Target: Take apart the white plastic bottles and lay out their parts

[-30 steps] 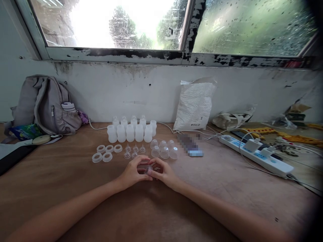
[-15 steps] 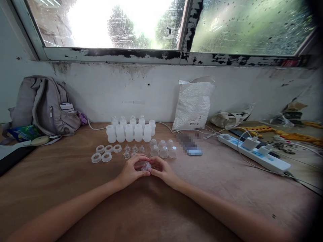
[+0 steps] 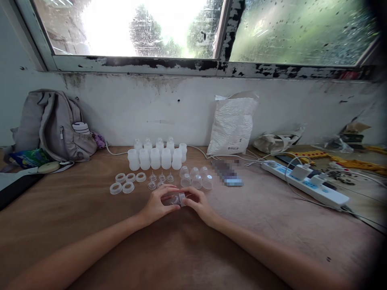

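Close to the table's front, my left hand (image 3: 157, 204) curls its thumb and fingers round a clear baby bottle nipple (image 3: 174, 200). My right hand (image 3: 197, 204) pinches a ridged translucent collar ring (image 3: 182, 199) against it. Whether the two parts are joined I cannot tell; fingers hide some of them. Just beyond my hands lie several clear nipples (image 3: 152, 185), partly covered by my left fingers. Several translucent caps (image 3: 196, 182) stand behind my right hand. To the left lie several collar rings (image 3: 116, 188), and farther back stand white baby bottles (image 3: 155, 160), some topped with clear nipples.
A grey backpack (image 3: 51, 125) leans on the wall at left. A white padded mailer (image 3: 232, 125) stands at the back, near a pixelated patch on the table. Toward the right lie a power strip (image 3: 305, 185) with plugs and cables, and yellow strips (image 3: 338, 163).
My right hand has shifted slightly right and turned, so the ring's ridged side now shows between my hands. My left hand stays almost in place.
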Action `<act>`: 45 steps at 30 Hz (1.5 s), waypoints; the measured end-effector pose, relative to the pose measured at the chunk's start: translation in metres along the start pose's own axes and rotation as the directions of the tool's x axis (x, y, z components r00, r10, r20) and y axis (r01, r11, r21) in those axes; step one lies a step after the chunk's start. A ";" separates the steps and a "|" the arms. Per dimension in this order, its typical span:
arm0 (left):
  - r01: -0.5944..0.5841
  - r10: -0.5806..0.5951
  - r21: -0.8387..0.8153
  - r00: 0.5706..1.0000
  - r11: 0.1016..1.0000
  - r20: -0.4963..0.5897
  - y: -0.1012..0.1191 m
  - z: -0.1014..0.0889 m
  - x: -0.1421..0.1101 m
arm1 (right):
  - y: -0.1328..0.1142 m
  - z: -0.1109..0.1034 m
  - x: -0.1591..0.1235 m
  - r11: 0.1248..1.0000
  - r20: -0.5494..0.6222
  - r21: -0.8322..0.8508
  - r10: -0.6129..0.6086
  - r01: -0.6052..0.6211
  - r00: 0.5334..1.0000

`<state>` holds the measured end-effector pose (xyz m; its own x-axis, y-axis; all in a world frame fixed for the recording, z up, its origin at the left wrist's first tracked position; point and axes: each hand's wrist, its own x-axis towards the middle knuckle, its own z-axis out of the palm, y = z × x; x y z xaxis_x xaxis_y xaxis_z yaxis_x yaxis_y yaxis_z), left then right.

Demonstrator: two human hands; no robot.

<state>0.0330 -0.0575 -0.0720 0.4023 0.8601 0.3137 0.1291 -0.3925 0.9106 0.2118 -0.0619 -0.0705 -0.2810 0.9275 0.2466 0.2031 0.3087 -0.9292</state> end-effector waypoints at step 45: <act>-0.164 0.221 0.661 0.975 0.732 -0.003 -0.009 -0.070 0.031 | 0.003 0.021 0.058 0.652 0.028 -0.754 -0.092 0.082 0.995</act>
<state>-0.0191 -0.0044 -0.0518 0.4184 0.7528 0.5082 0.6276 -0.6440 0.4373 0.1767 -0.0115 -0.0641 -0.3248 0.8888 0.3234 0.8167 0.4360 -0.3781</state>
